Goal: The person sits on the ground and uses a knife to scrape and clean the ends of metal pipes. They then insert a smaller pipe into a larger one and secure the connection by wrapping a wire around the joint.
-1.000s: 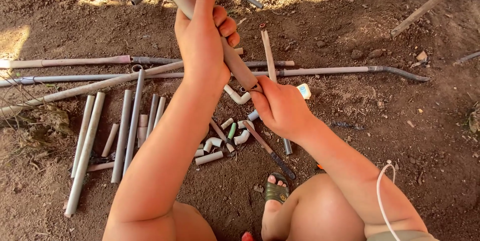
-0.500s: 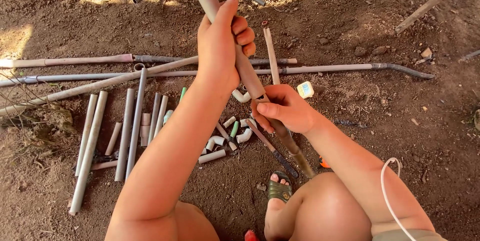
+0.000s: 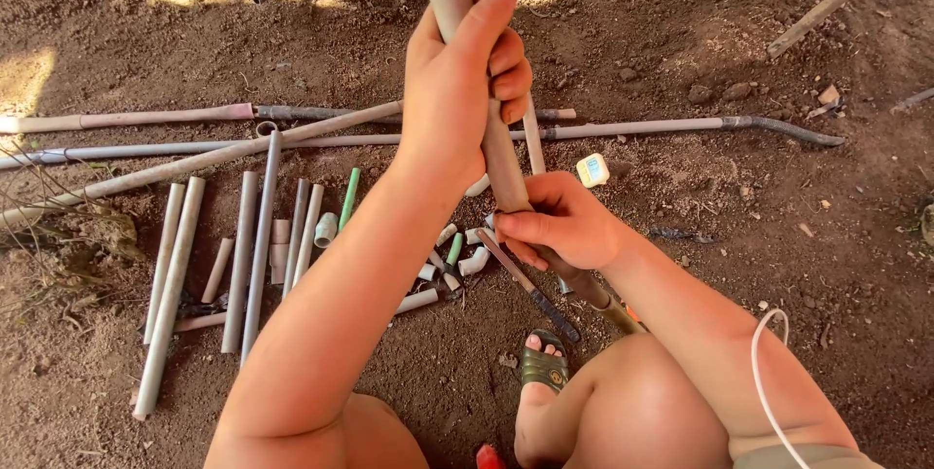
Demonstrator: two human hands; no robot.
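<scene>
I hold a long dirty grey pipe [image 3: 506,162] that slants from the top of the view down towards my right knee. My left hand [image 3: 462,90] is wrapped around its upper part. My right hand [image 3: 559,226] grips it lower down, close to its end. Under my right hand a thin dark blade-like tool [image 3: 535,292] lies on the dirt. Small white pipe elbows [image 3: 474,260] and short offcuts are scattered just left of it.
Several cut pipe lengths [image 3: 243,255] lie side by side on the soil at left, with a short green piece [image 3: 348,198]. Long pipes [image 3: 671,126] stretch across the ground behind. A small pale yellow block [image 3: 592,169] sits nearby. My sandalled foot [image 3: 543,367] is at the bottom.
The pipe has swung more upright and shifted right with both hands. My left hand has slid higher on it, and my right hand has moved from the ground pile onto the pipe's lower part.
</scene>
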